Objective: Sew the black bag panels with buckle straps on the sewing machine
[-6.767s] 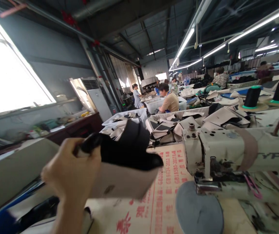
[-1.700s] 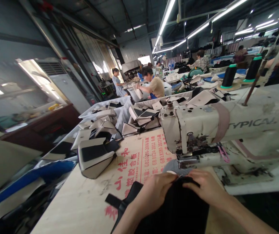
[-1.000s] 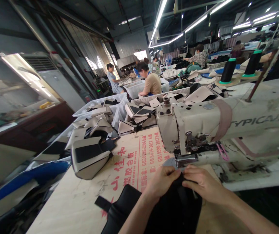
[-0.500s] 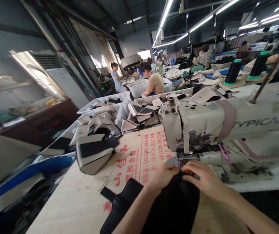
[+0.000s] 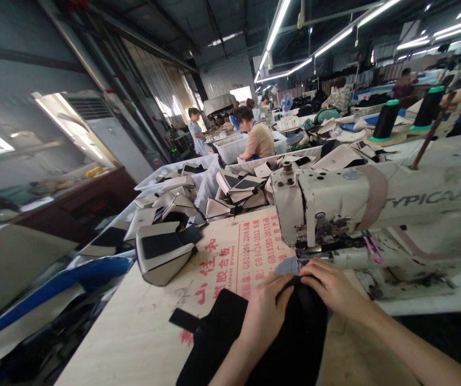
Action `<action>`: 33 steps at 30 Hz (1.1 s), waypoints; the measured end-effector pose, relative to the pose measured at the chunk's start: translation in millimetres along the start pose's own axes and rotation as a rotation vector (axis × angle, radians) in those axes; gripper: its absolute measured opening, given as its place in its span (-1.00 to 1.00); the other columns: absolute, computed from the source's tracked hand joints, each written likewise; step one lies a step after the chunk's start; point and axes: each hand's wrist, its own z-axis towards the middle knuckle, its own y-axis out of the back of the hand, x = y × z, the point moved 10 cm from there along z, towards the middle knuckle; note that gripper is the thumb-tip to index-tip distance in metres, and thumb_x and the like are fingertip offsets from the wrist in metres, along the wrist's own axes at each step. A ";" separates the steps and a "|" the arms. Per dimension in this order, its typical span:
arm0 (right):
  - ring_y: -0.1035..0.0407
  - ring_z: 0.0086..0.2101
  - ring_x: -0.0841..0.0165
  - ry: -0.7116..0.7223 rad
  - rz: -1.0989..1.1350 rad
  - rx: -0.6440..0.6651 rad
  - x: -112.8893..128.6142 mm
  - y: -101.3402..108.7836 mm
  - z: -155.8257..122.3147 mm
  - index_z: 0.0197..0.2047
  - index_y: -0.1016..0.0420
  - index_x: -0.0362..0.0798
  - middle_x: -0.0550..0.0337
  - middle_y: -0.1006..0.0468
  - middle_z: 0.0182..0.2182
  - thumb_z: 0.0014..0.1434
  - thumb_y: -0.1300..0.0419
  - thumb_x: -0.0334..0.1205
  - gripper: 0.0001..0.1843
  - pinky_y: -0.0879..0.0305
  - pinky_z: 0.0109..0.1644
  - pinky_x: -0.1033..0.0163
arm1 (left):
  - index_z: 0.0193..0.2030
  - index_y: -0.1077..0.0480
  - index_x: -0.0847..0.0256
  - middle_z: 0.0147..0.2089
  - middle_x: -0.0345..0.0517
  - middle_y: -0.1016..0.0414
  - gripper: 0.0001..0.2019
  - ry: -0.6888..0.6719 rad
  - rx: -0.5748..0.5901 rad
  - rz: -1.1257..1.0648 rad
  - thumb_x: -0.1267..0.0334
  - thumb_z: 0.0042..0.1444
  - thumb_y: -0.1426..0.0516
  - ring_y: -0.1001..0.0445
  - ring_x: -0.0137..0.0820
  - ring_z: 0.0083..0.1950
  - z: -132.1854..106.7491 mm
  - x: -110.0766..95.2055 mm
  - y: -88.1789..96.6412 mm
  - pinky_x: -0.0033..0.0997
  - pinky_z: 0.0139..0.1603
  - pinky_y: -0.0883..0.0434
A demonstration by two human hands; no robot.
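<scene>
Under the head of a white sewing machine (image 5: 335, 198), both my hands grip the upper edge of a black fabric piece (image 5: 290, 338). My left hand (image 5: 268, 305) bends over that edge with its fingers pressed down on it. Close beside it, my right hand (image 5: 329, 284) pinches the same edge just below the presser foot area. The needle and the exact stitching point are hidden by the fingers and the machine. A flap and a narrow tab of the black piece spread out left over the plywood table (image 5: 121, 332).
A beige-and-black sewn piece (image 5: 166, 252) stands on the table's left part. Behind it are white bins (image 5: 208, 187) full of similar pieces. Black thread spools (image 5: 386, 120) stand behind the machine. A person in a tan top (image 5: 260, 142) bends over a bin farther back.
My left hand has shifted back and left along the black fabric, its fingers now more bent. My right hand stays near the presser foot. The view has turned slightly left.
</scene>
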 end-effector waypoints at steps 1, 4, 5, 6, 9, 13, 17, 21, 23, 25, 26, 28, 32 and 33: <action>-0.27 -0.25 0.39 -0.009 0.005 -0.008 -0.8 0.8 -0.6 -0.25 -0.35 -0.04 0.19 -0.40 -0.33 0.23 0.04 -0.20 -0.82 -0.21 -0.14 0.25 | -0.06 -0.36 0.12 -0.08 -0.14 -0.42 -0.74 -0.028 -0.006 0.058 0.28 0.17 0.04 -0.36 -0.40 -0.05 -2.1 -3.1 -0.7 -0.41 -0.01 -0.29; -0.29 -0.25 0.38 -0.028 0.020 -0.020 -2.3 3.6 -2.7 -0.24 -0.36 -0.04 0.18 -0.40 -0.32 0.23 0.03 -0.19 -0.82 -0.23 -0.13 0.25 | -0.06 -0.34 0.16 -0.07 -0.10 -0.39 -0.73 -0.113 0.018 0.190 0.31 0.20 0.10 -0.33 -0.36 -0.02 -2.2 -9.4 -8.1 -0.35 0.02 -0.29; -0.29 -0.24 0.38 -0.032 0.024 -0.020 -2.6 4.6 -3.4 -0.24 -0.36 -0.03 0.18 -0.40 -0.32 0.22 0.02 -0.19 -0.82 -0.23 -0.12 0.26 | -0.06 -0.33 0.16 -0.07 -0.09 -0.39 -0.74 -0.137 0.023 0.222 0.33 0.20 0.11 -0.32 -0.35 -0.01 -1.0 -11.0 -9.9 -0.33 0.02 -0.29; -0.29 -0.23 0.38 -0.033 0.024 -0.014 -2.6 5.0 -4.0 -0.24 -0.36 -0.03 0.18 -0.40 -0.31 0.22 0.03 -0.18 -0.82 -0.23 -0.12 0.26 | -0.07 -0.33 0.17 -0.08 -0.09 -0.38 -0.74 -0.153 0.019 0.245 0.35 0.20 0.12 -0.32 -0.34 -0.02 0.5 -12.2 -10.4 -0.32 0.02 -0.29; -0.29 -0.20 0.37 -0.016 0.012 0.044 -2.1 1.3 -4.6 -0.20 -0.35 -0.03 0.15 -0.40 -0.25 0.24 0.05 -0.19 -0.80 -0.24 -0.09 0.25 | -0.12 -0.33 0.18 -0.10 -0.09 -0.37 -0.75 -0.156 0.010 0.254 0.39 0.19 0.12 -0.32 -0.35 -0.05 5.6 -13.3 -9.9 -0.33 -0.03 -0.31; -0.28 -0.18 0.36 0.002 -0.025 0.085 -5.1 -5.7 -1.5 -0.23 -0.37 -0.05 0.14 -0.40 -0.22 0.24 0.07 -0.22 -0.79 -0.23 -0.06 0.21 | -0.20 -0.35 0.19 -0.18 -0.11 -0.38 -0.78 -0.117 0.022 0.220 0.38 0.17 0.10 -0.35 -0.37 -0.12 11.3 -11.9 -8.4 -0.38 -0.08 -0.31; -0.29 -0.23 0.37 -0.013 -0.042 0.008 -10.8 -4.4 -1.7 -0.29 -0.38 -0.06 0.14 -0.42 -0.28 0.25 0.09 -0.24 -0.76 -0.24 -0.09 0.21 | -0.22 -0.37 0.19 -0.22 -0.12 -0.40 -0.80 -0.096 0.048 0.170 0.32 0.15 0.06 -0.37 -0.40 -0.17 11.1 -9.4 -3.3 -0.42 -0.13 -0.30; -0.29 -0.27 0.37 -0.017 -0.065 -0.054 -11.9 0.0 -8.8 -0.24 -0.37 -0.06 0.13 -0.42 -0.32 0.25 0.09 -0.20 -0.75 -0.24 -0.15 0.22 | -0.20 -0.39 0.22 -0.22 -0.10 -0.42 -0.78 -0.026 0.088 0.077 0.19 0.10 -0.01 -0.39 -0.40 -0.23 18.1 5.7 -2.0 -0.46 -0.22 -0.33; -0.29 -0.28 0.37 -0.020 -0.070 -0.062 -11.3 1.2 -10.7 -0.25 -0.37 -0.06 0.14 -0.41 -0.34 0.26 0.10 -0.19 -0.74 -0.24 -0.16 0.22 | -0.22 -0.40 0.27 -0.27 -0.09 -0.45 -0.71 0.046 0.056 0.060 0.15 0.13 0.05 -0.40 -0.40 -0.27 30.6 20.6 -1.8 -0.46 -0.25 -0.34; -0.29 -0.29 0.38 -0.026 -0.070 -0.054 -11.2 0.4 -10.3 -0.27 -0.36 -0.07 0.14 -0.40 -0.35 0.26 0.11 -0.20 -0.74 -0.24 -0.18 0.24 | -0.19 -0.41 0.30 -0.30 -0.07 -0.47 -0.68 0.097 0.002 0.107 0.15 0.12 0.05 -0.41 -0.39 -0.29 46.4 34.0 -2.5 -0.45 -0.26 -0.33; -0.29 -0.30 0.38 -0.027 -0.069 -0.053 -11.2 0.0 -9.6 -0.27 -0.36 -0.07 0.15 -0.40 -0.36 0.26 0.10 -0.20 -0.75 -0.24 -0.19 0.24 | -0.17 -0.41 0.31 -0.29 -0.07 -0.47 -0.69 0.106 -0.018 0.139 0.16 0.09 0.02 -0.41 -0.38 -0.30 54.0 38.3 -4.0 -0.44 -0.27 -0.32; -0.29 -0.30 0.38 -0.021 -0.074 -0.056 -11.1 -0.7 -8.5 -0.27 -0.36 -0.06 0.15 -0.39 -0.35 0.25 0.09 -0.22 -0.76 -0.24 -0.19 0.24 | -0.19 -0.44 0.31 -0.33 -0.10 -0.48 -0.71 0.103 -0.003 0.177 0.19 0.02 -0.04 -0.41 -0.37 -0.34 65.4 42.1 -11.6 -0.45 -0.32 -0.31; -0.29 -0.29 0.38 -0.006 -0.079 -0.064 -12.4 -1.2 -8.8 -0.29 -0.36 -0.06 0.15 -0.39 -0.35 0.25 0.09 -0.24 -0.78 -0.24 -0.19 0.25 | -0.38 -0.48 0.26 -0.40 -0.15 -0.49 -0.77 0.031 0.059 0.213 0.24 0.04 -0.01 -0.41 -0.38 -0.33 68.7 29.7 -20.4 -0.48 -0.29 -0.28; -0.29 -0.29 0.38 -0.007 -0.078 -0.060 -12.8 -1.6 -8.9 -0.29 -0.36 -0.06 0.15 -0.39 -0.35 0.25 0.09 -0.24 -0.78 -0.25 -0.20 0.25 | -0.37 -0.49 0.22 -0.35 -0.15 -0.50 -0.77 0.002 0.076 0.255 0.26 0.05 0.00 -0.41 -0.38 -0.29 67.6 24.8 -20.8 -0.48 -0.24 -0.28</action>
